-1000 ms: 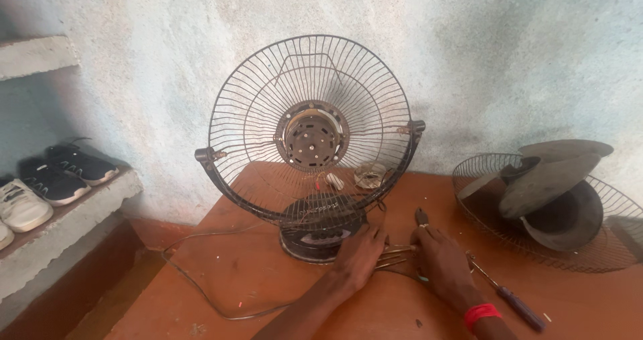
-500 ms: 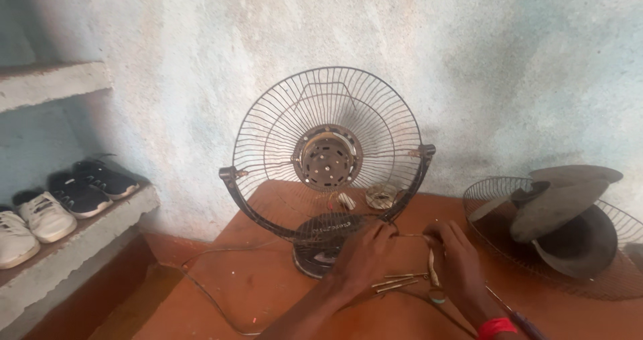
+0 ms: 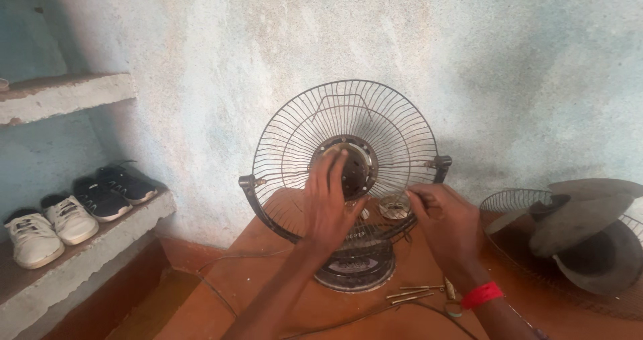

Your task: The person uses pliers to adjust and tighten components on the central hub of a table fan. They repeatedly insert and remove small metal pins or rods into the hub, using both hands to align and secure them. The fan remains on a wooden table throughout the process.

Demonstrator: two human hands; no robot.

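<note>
Centre frame, your left hand spreads open-fingered over the motor hub of the rear fan guard. Your right hand pinches a small part, kind unclear. Careful: loose screws near the stand could roll off the table.

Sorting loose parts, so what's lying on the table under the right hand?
Below the right hand, a few thin metal rods lie on the table. Anything directly beneath the wrist is hidden.
</note>
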